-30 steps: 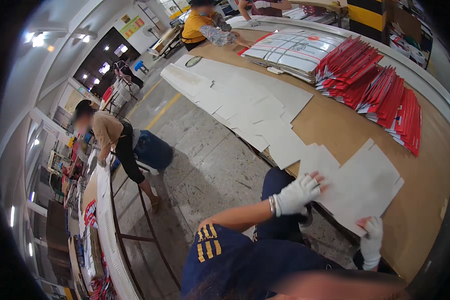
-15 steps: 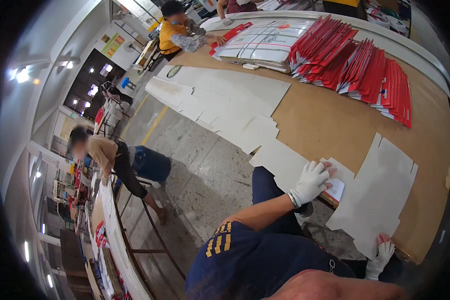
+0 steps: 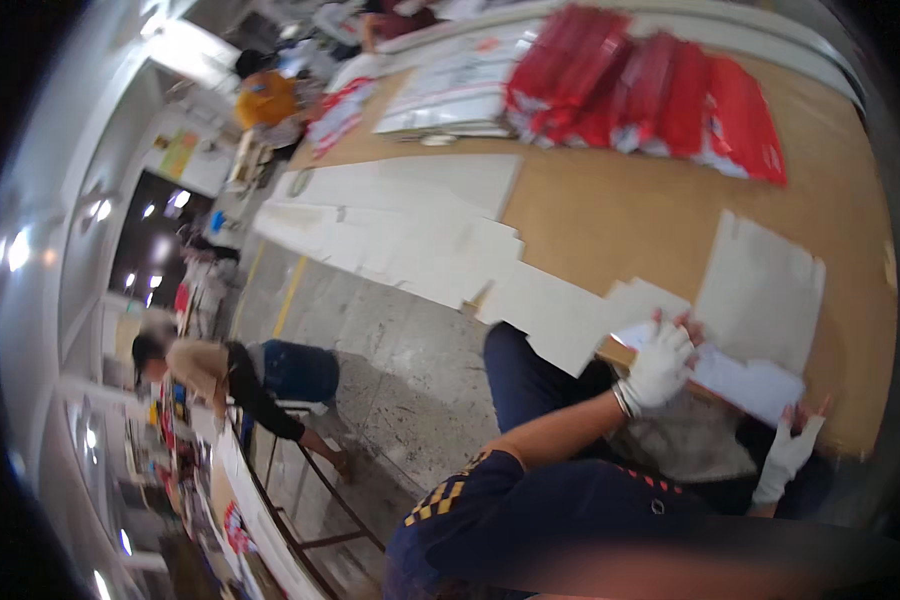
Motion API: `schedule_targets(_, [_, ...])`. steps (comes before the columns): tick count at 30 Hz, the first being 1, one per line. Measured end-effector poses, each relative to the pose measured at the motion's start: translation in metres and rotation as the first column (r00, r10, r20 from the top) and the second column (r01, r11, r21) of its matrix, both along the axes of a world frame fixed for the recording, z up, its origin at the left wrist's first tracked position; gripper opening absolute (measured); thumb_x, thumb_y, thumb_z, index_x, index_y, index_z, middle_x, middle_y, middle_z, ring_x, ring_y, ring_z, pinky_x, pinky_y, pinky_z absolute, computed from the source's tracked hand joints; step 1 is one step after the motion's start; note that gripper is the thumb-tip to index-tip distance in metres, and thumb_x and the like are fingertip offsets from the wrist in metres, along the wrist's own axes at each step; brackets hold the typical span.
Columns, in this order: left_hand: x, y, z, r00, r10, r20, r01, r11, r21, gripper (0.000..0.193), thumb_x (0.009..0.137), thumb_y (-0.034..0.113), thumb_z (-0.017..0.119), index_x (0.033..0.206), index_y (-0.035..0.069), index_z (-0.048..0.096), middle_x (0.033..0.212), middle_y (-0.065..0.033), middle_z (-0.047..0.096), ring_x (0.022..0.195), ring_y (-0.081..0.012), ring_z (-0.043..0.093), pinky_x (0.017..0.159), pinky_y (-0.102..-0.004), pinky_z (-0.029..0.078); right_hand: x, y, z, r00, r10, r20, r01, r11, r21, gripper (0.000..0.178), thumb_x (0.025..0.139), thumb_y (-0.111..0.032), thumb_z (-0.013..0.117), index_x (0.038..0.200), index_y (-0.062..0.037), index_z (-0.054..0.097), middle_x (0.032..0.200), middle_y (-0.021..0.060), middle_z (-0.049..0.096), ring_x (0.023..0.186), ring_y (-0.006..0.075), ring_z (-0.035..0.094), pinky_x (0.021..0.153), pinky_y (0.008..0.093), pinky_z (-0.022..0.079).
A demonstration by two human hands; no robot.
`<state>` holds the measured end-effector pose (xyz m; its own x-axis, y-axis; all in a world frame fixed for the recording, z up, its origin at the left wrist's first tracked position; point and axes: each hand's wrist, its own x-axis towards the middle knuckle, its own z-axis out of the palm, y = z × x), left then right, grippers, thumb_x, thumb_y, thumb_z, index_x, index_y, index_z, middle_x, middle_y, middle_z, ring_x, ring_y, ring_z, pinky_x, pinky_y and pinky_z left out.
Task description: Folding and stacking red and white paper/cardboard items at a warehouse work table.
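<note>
A grey-white cut cardboard sheet (image 3: 765,290) lies at the right edge of the table before me. Along its near side a whiter strip (image 3: 752,384) is turned up over it. My left hand (image 3: 660,368), in a white glove with bare fingertips, lies over the strip's left end, its fingers stretched and slightly bent. At the strip's right end is my right hand (image 3: 790,450), gloved the same way, with thumb and fingers apart and touching the corner. Motion blurs the fingertips somewhat.
Overlapping pale cardboard sheets (image 3: 410,220) run leftward along the table edge. Red-and-white folded pieces (image 3: 660,95) stand in rows at the back, beside a strapped white stack (image 3: 455,85). A person in yellow (image 3: 267,100) works at the far left; another person (image 3: 205,365) bends by a blue bin (image 3: 300,371).
The cardboard's near flap has been turned up, showing its whiter side. Both my hands have moved right, and the right one also up. The view has shifted and the person in yellow has turned.
</note>
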<state>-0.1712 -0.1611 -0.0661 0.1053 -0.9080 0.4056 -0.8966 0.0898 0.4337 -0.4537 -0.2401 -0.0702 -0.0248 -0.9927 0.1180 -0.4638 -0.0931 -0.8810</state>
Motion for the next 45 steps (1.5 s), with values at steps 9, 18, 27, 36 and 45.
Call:
schedule_targets(9, [-0.017,-0.018,0.035,0.895,-0.39,0.215,0.287,0.874,0.392,0.101,0.067,0.049,0.07,0.142,-0.006,0.028,0.152,-0.0217,0.02,0.142,-0.0384,0.016,0.105,-0.0708,0.009,0.065,0.081,-0.012,0.688,0.072,0.722,-0.517,0.746,0.418,0.038,0.09,-0.019,0.058,0.123,-0.0006,0.055,0.101,0.0012,0.062,0.096,0.011,0.055,0.084,0.0259,0.045])
schedule_targets(18, [-0.053,-0.004,0.037,0.927,-0.374,0.005,0.353,0.88,0.317,0.108,0.056,0.034,0.081,0.141,-0.006,0.028,0.15,-0.0229,0.024,0.142,-0.0389,0.017,0.112,-0.0617,0.009,0.04,0.038,0.025,0.994,0.083,0.07,-0.083,0.997,-0.007,0.017,0.091,-0.01,0.056,0.1,0.0029,0.063,0.092,0.0142,0.065,0.083,0.0203,0.06,0.074,0.0342,0.047])
schedule_targets(27, [-0.032,0.014,0.034,0.882,-0.47,0.031,0.379,0.747,0.546,0.101,0.066,0.052,0.071,0.14,-0.005,0.031,0.148,-0.0228,0.028,0.14,-0.0382,0.023,0.113,-0.0575,0.012,0.057,-0.011,0.023,0.612,0.26,-0.747,-0.694,0.63,-0.35,0.051,0.08,-0.007,0.052,0.131,-0.0061,0.052,0.137,0.0167,0.047,0.126,0.0343,0.045,0.105,0.0472,0.034])
schedule_targets(36, [0.093,0.091,0.042,0.967,-0.255,-0.012,0.253,0.952,0.17,0.04,0.067,-0.003,0.06,0.106,0.002,0.063,0.11,-0.0109,0.061,0.107,-0.0314,0.056,0.092,-0.0408,0.047,0.034,-0.041,0.008,0.527,0.296,-0.797,-0.732,0.635,-0.248,0.044,0.086,-0.007,0.046,0.13,-0.002,0.05,0.136,0.0148,0.049,0.127,0.0284,0.046,0.108,0.0438,0.032])
schedule_targets(45, [0.087,0.048,0.018,0.93,0.272,-0.245,-0.223,0.952,0.211,0.013,0.073,0.006,0.068,0.086,0.007,0.07,0.09,-0.0091,0.062,0.078,-0.0257,0.059,0.065,-0.0345,0.049,0.033,-0.029,0.019,0.78,0.411,-0.471,-0.565,0.787,-0.248,0.063,0.074,-0.001,0.048,0.137,-0.0025,0.044,0.141,0.015,0.044,0.131,0.0302,0.042,0.11,0.0444,0.029])
